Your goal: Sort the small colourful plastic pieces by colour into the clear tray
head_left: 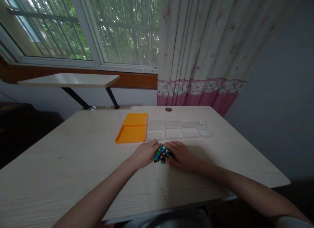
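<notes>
A heap of small pieces [163, 153] in blue, green, brown, yellow and white lies on the table close to the front. I cannot make out the exact kind of the pieces. From the left side, my left hand [145, 153] is cupped against the heap with its fingers curved round it. On the opposite side, my right hand [183, 156] curls round the heap, its fingers reaching over the far edge. Together both hands enclose the pieces, and part of the heap is hidden under the fingers.
Beyond my hands lies an opened orange case [133, 134], with several transparent plastic boxes [173, 133] in a row to its right. A round brown cap [168, 109] is set in the wooden table [73, 162]. A raised shelf [71, 80] stands at the back left, on dark legs.
</notes>
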The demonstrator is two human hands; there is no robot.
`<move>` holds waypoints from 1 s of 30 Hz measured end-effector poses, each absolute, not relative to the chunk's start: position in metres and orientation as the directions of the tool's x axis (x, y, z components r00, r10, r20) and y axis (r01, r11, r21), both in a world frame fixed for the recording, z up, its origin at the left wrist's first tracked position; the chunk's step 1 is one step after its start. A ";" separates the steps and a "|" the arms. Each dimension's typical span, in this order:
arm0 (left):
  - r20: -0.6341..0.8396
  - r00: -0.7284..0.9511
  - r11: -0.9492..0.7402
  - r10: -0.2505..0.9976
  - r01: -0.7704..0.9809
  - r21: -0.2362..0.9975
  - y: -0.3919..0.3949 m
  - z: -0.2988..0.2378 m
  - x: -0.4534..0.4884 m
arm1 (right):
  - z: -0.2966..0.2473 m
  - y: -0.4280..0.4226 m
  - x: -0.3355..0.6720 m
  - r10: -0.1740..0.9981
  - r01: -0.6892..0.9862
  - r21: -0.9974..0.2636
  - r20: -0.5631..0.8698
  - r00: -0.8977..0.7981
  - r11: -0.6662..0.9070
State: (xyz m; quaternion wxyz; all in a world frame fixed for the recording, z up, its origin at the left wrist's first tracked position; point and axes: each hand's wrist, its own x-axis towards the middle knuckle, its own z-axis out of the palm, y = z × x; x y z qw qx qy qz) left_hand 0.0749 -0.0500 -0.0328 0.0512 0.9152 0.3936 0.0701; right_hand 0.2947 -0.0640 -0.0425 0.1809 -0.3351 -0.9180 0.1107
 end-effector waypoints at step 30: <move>0.067 0.783 -0.783 0.618 0.606 0.141 -0.069 -0.019 0.072 | -0.034 -0.061 0.318 0.727 0.582 -0.465 0.238 -0.644 0.667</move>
